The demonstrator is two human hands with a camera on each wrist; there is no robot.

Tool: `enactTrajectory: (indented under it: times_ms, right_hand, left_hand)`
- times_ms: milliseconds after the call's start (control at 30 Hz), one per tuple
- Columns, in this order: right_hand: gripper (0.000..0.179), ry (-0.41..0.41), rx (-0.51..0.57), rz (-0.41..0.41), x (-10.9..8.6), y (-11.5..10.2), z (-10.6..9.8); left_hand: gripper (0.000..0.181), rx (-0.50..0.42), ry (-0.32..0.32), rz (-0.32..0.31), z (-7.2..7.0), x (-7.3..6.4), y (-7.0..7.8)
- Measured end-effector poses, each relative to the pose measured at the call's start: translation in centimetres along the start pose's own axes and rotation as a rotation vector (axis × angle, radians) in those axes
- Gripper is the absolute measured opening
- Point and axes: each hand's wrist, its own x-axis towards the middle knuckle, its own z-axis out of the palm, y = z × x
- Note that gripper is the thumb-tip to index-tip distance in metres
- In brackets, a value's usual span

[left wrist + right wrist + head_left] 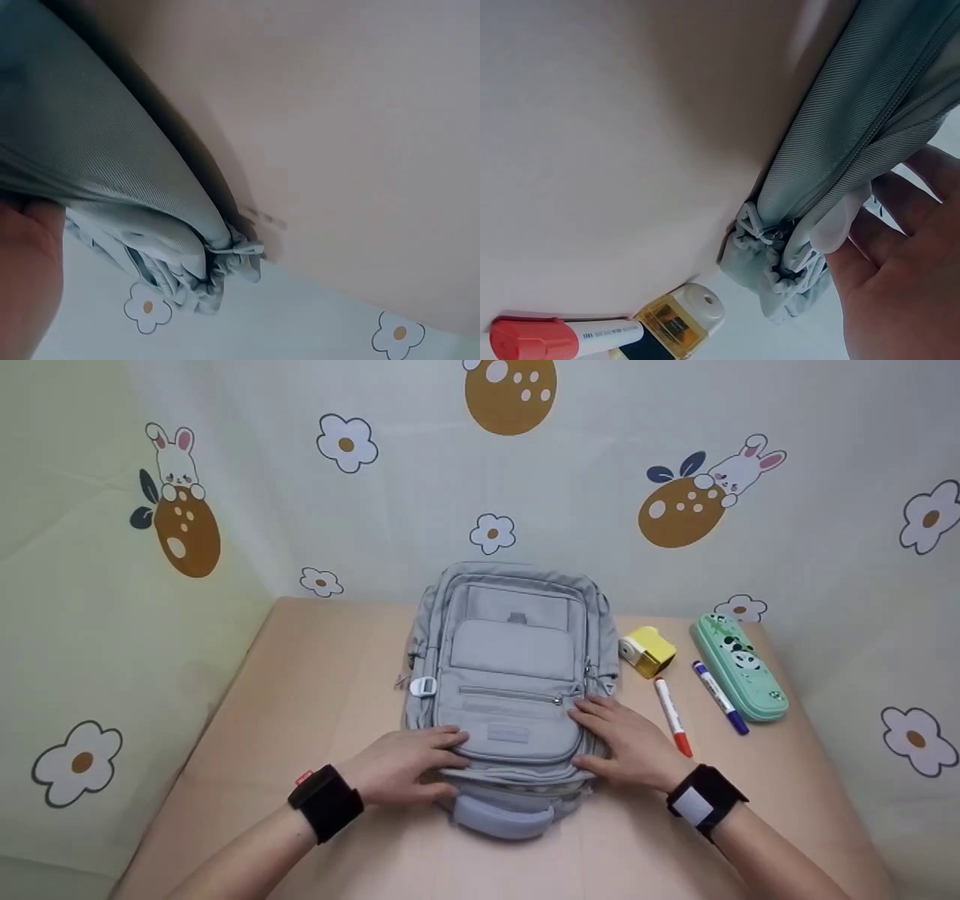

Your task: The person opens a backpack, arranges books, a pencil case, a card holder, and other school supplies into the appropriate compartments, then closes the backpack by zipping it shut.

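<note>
bag (517,649) lies on the bench (322,675), left grip (405,766) and right grip (628,744) loosely touching its edges, unclenched; a careless rightward shove might roll the red pen (672,716).

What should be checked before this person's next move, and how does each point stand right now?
1. Backpack lying front side up: ok.
2. Left hand and right hand both on the backpack: ok, one at each side.
3. Table to the backpack's right free of loose things: not ok; the sharpener, red marker, blue marker and pencil case are there.
4. Pencil case closed: ok, as far as the head view shows.
5. Backpack empty inside: cannot tell.
</note>
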Motion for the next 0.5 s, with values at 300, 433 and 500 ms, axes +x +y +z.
enactTrajectory:
  times_ms: [300,433,500]
  right_hand:
    - [0.080,-0.027,-0.004,-0.019,0.3,-0.2,-0.6]
    - [0.079,-0.068,-0.016,-0.008,0.6,-0.5,-1.4]
    - [0.077,-0.090,-0.025,-0.004,0.9,-0.8,-1.8]
  left_hand:
    - [0.038,-0.196,0.338,-0.294,-1.7,0.8,-3.1]
    - [0.042,-0.295,0.395,-0.523,-2.3,1.5,-5.4]
    - [0.043,-0.312,0.374,-0.603,-2.5,1.9,-6.5]
